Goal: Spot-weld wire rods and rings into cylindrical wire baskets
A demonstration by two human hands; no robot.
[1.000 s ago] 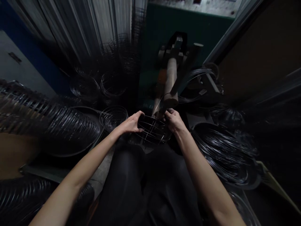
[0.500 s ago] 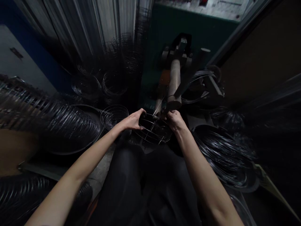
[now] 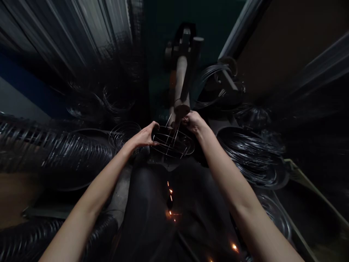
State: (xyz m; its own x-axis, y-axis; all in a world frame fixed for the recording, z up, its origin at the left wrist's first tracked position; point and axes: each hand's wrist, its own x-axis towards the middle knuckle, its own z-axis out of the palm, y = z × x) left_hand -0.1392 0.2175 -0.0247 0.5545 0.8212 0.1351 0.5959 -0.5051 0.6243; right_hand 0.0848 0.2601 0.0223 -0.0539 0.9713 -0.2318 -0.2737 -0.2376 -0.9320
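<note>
Both arms (image 3: 89, 193) outstretched, left fingers (image 3: 154, 125) in a wide C, right fingers (image 3: 186, 118) curled inward.

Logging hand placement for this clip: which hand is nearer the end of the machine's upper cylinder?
Right: the right hand is just below and right of the cylinder end; the left hand is farther left, at the wire frame.

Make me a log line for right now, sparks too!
left hand: holding wire frame | right hand: near lower end of pale cylinder, grip unclear | sparks: orange, over dark trousers
</note>
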